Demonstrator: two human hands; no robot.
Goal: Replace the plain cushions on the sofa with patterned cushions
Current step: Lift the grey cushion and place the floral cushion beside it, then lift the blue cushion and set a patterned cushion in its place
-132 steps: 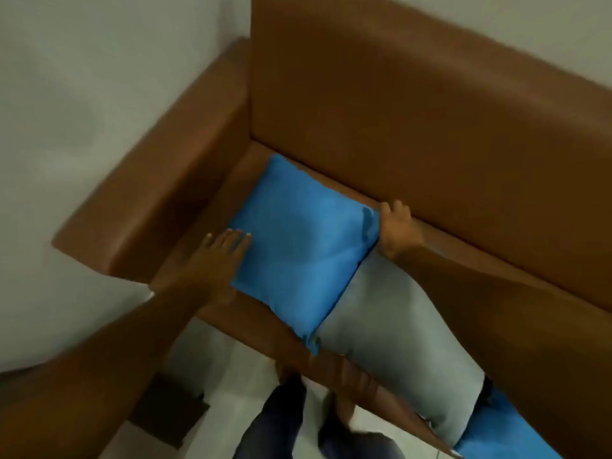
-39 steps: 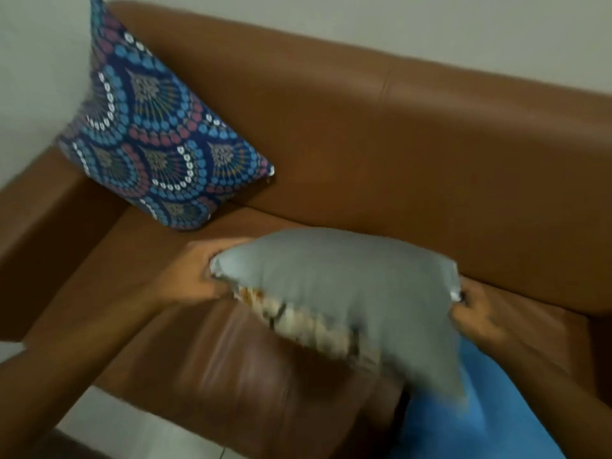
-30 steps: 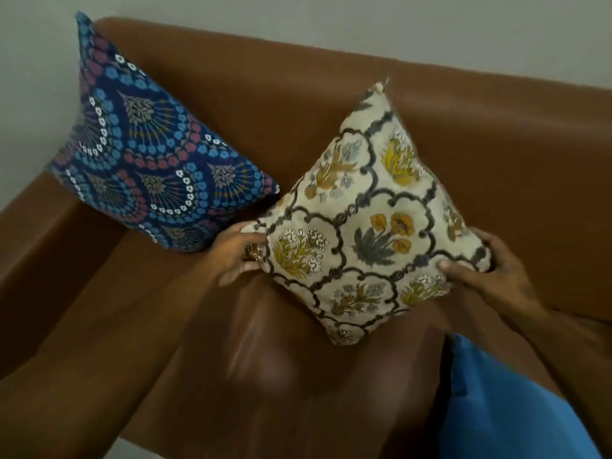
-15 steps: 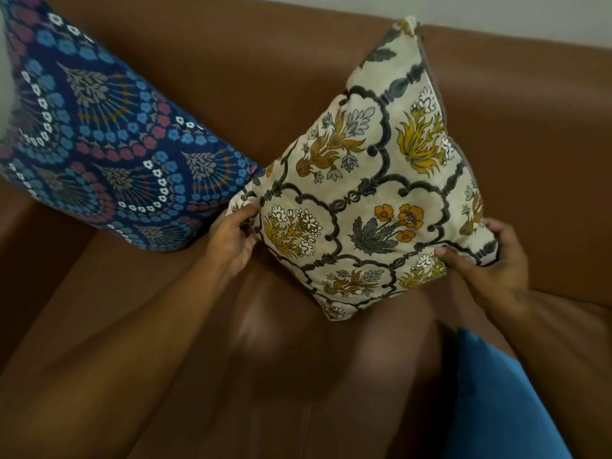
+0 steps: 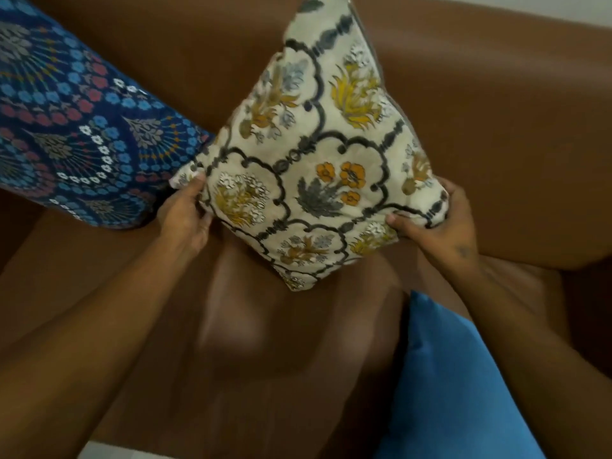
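At the sofa's (image 5: 496, 134) left end a dark blue patterned cushion (image 5: 76, 134) leans on the backrest. Just beside it, the left hand (image 5: 185, 217) pinches the left corner of a cream floral cushion (image 5: 318, 167), stood on its point against the backrest; the right hand (image 5: 440, 223) clamps its right corner. A plain blue cushion (image 5: 443, 385) lies at the seat's front right.

Floral cushion (image 5: 318, 167): on its corner against sofa (image 5: 496, 144) back
Left hand (image 5: 185, 220), right hand (image 5: 440, 226): gripping its side corners
Blue patterned cushion (image 5: 76, 134): left, touching
Plain blue cushion (image 5: 450, 385): lower right
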